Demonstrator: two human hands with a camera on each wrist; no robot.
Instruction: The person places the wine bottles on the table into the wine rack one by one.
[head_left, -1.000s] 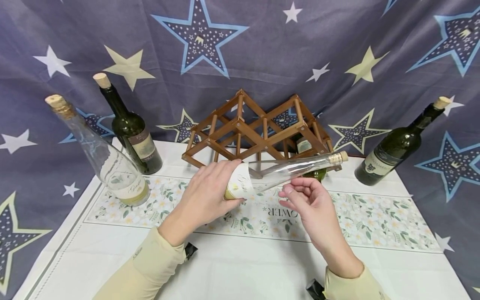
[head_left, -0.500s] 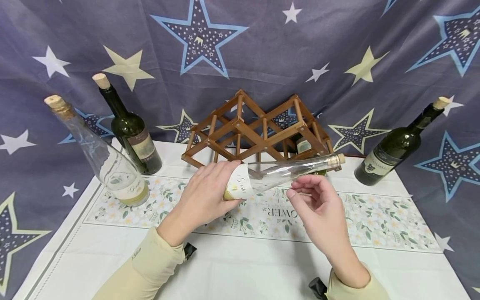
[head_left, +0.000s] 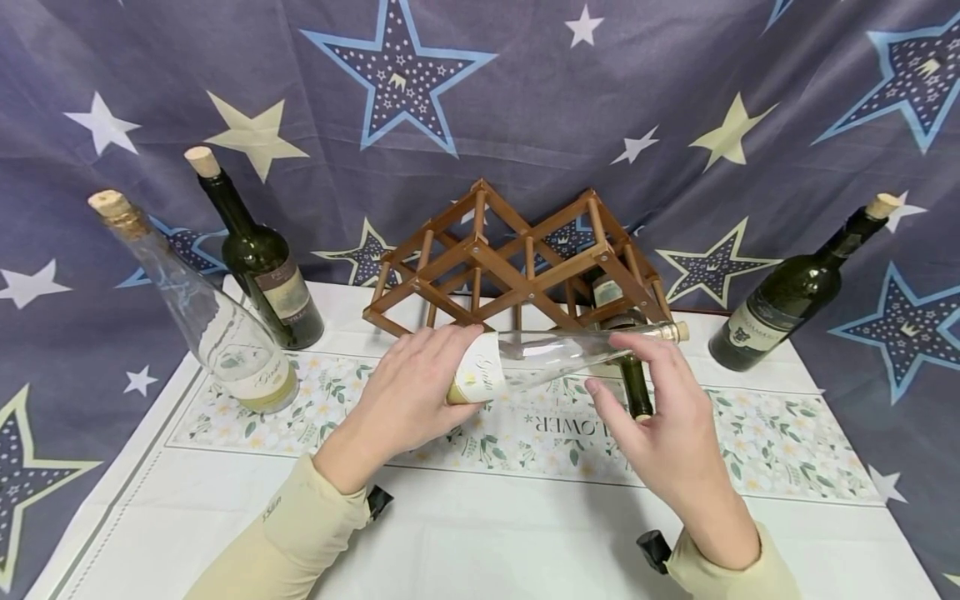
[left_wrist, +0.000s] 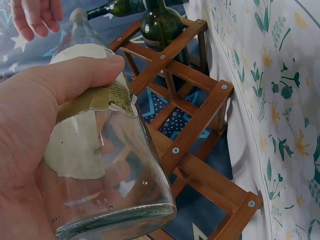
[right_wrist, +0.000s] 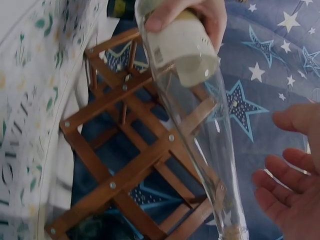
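My left hand (head_left: 420, 375) grips a clear glass wine bottle (head_left: 555, 354) round its labelled lower body. The bottle lies nearly level in front of the wooden wine rack (head_left: 477, 250), its corked neck pointing right. In the left wrist view, the thumb presses over the label and the glass base (left_wrist: 120, 220) faces the camera. My right hand (head_left: 671, 425) is beside the neck with thumb and fingers parted. In the right wrist view its fingers (right_wrist: 275, 200) are apart from the glass. A dark green bottle (head_left: 635, 387) lies in the rack's lower right slot, neck forward, partly behind the clear bottle.
Another clear corked bottle (head_left: 240, 342) stands at the left, before a dark green bottle (head_left: 270, 275). A third green bottle (head_left: 780, 304) stands at the right. A floral runner (head_left: 750, 442) crosses the white tablecloth (head_left: 487, 533); a star-patterned curtain (head_left: 525, 100) hangs behind.
My right hand has moved right along the bottle's neck, its fingers spreading. The clear bottle's neck has tipped down, closer to level, and the racked green bottle's neck shows more.
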